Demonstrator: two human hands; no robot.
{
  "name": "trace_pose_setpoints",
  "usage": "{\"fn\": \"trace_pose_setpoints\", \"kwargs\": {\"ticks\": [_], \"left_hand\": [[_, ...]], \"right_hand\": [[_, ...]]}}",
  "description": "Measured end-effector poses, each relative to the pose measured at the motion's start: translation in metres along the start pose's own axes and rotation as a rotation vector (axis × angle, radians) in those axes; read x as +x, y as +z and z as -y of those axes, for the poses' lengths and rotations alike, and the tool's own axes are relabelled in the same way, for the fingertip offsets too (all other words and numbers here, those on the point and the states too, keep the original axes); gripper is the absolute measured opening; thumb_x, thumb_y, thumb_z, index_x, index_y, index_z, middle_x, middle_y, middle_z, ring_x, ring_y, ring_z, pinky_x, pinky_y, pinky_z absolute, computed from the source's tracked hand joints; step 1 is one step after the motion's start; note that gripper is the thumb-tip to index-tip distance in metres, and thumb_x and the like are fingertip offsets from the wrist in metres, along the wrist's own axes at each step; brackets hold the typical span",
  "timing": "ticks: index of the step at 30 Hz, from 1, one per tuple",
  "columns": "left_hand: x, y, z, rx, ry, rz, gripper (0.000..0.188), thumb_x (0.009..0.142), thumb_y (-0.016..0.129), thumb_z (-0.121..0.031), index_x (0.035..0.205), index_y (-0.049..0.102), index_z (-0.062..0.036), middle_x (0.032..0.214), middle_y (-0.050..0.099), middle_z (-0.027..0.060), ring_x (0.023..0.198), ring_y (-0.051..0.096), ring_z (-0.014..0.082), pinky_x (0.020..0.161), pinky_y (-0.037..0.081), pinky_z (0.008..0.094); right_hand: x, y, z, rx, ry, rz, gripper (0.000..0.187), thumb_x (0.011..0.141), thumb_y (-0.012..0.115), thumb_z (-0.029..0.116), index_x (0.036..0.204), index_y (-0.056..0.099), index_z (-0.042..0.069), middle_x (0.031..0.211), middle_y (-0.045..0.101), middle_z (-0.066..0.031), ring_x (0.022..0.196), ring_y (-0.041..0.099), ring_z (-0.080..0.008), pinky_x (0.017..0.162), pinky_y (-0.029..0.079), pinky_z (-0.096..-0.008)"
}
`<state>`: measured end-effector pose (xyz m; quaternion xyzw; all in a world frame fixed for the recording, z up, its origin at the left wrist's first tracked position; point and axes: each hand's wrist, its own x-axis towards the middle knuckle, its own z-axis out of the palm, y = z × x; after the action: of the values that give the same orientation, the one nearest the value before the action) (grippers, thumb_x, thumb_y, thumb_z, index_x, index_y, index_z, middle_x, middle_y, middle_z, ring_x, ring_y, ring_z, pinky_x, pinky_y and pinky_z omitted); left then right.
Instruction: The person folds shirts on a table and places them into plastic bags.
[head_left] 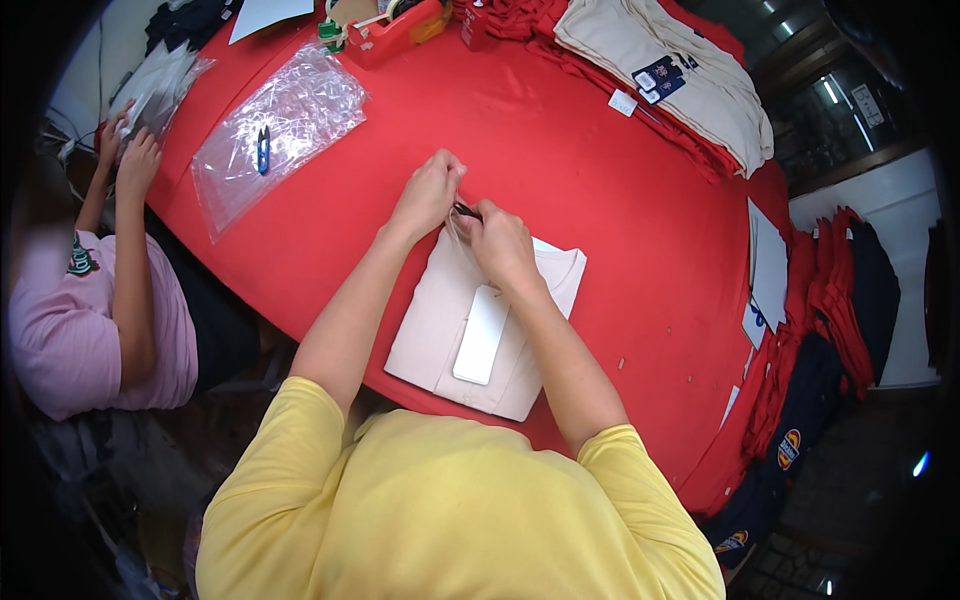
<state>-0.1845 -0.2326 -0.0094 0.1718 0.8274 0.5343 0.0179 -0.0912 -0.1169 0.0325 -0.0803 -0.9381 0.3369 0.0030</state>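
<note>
— Yellow sleeves lowest in the head view; whose hands?
— The wearer's. Left hand is curled shut, pinching cloth at the collar of the folded cream shirt.
— And the right hand?
— Closed on a small dark tool touching that collar. The shirt lies flat on the red bench, a white tag on it.

Small dark item between hands: too small to identify.

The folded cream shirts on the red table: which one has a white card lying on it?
The folded cream shirt under both hands, near the table's front edge, carries the white card. The cream stack at the far right corner has only small dark tags.
</note>
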Motion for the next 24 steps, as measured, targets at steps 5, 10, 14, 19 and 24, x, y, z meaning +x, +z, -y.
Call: {"fn": "trace_pose_setpoints", "kwargs": {"ticks": [5,10,14,19,24], "left_hand": [[0.0,-0.001,-0.005,0.01,-0.02,0.019,0.02,0.099,0.048,-0.018,0.094,0.05,0.0018,0.08,0.059,0.0108,0.067,0.064,0.0176,0.062,0.051,0.0328],[-0.007,-0.007,-0.001,-0.095,-0.038,-0.065,0.021,0.098,0.049,-0.017,0.099,0.052,0.0029,0.09,0.063,0.0177,0.072,0.068,0.0242,0.066,0.051,0.0377],[-0.044,-0.063,0.001,-0.083,-0.096,-0.083,0.022,0.095,0.055,-0.02,0.092,0.055,0.0022,0.075,0.061,0.011,0.064,0.065,0.0161,0.06,0.049,0.0313],[-0.127,-0.163,0.006,0.12,-0.56,0.59,0.049,0.096,0.055,-0.037,0.066,0.064,0.0004,0.058,0.061,0.0057,0.046,0.056,0.0128,0.052,0.047,0.0253],[-0.138,-0.133,0.024,0.006,-0.482,0.45,0.04,0.095,0.056,-0.033,0.092,0.067,0.005,0.077,0.067,0.009,0.068,0.065,0.0138,0.062,0.053,0.0261]], "right_hand": [[0.001,0.0,-0.004,0.011,-0.024,-0.007,0.028,0.089,0.059,0.026,0.09,0.061,-0.002,0.09,0.065,-0.0255,0.086,0.062,-0.0439,0.077,0.048,-0.0496],[0.003,-0.011,-0.015,0.168,0.046,-0.104,0.03,0.09,0.06,0.024,0.106,0.064,-0.001,0.095,0.067,-0.0222,0.088,0.065,-0.0343,0.081,0.049,-0.0408],[0.0,-0.078,-0.111,0.062,0.117,-0.489,0.031,0.09,0.06,0.023,0.113,0.064,0.003,0.117,0.057,-0.0198,0.109,0.057,-0.0341,0.092,0.047,-0.0402],[-0.062,-0.187,-0.306,-0.71,0.721,-0.722,0.036,0.093,0.054,0.04,0.122,0.06,0.019,0.122,0.056,-0.0096,0.114,0.052,-0.0348,0.088,0.042,-0.0584],[-0.094,-0.207,-0.347,-0.838,0.795,-0.8,0.039,0.092,0.057,0.04,0.127,0.058,0.025,0.13,0.051,-0.0098,0.118,0.048,-0.0362,0.092,0.038,-0.0597]]}}
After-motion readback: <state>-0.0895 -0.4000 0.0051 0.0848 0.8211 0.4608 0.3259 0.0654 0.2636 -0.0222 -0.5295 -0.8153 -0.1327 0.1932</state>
